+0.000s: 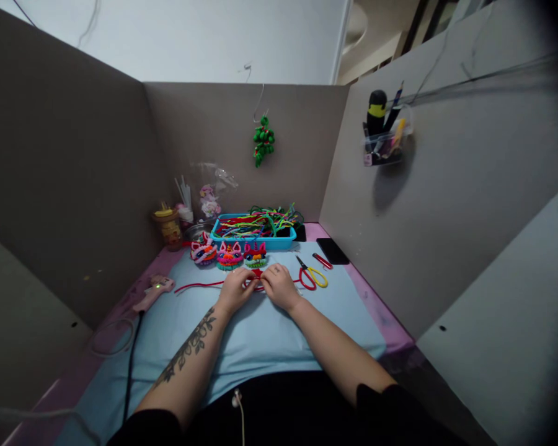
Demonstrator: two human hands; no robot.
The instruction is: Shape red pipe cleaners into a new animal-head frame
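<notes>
My left hand (235,289) and my right hand (279,287) meet at the middle of the light blue mat (260,334). Between their fingertips they pinch a red pipe cleaner (199,285) whose long end trails left across the mat. A small red twisted shape (257,273) shows just beyond my fingers. Three colourful pipe-cleaner animal heads (229,254) stand in a row right behind my hands.
A blue tray (255,238) of mixed pipe cleaners sits at the back. Scissors (311,275), a red tool (322,261) and a black phone (333,251) lie to the right. A glue gun (154,292) with cord lies left. Grey partition walls enclose the desk.
</notes>
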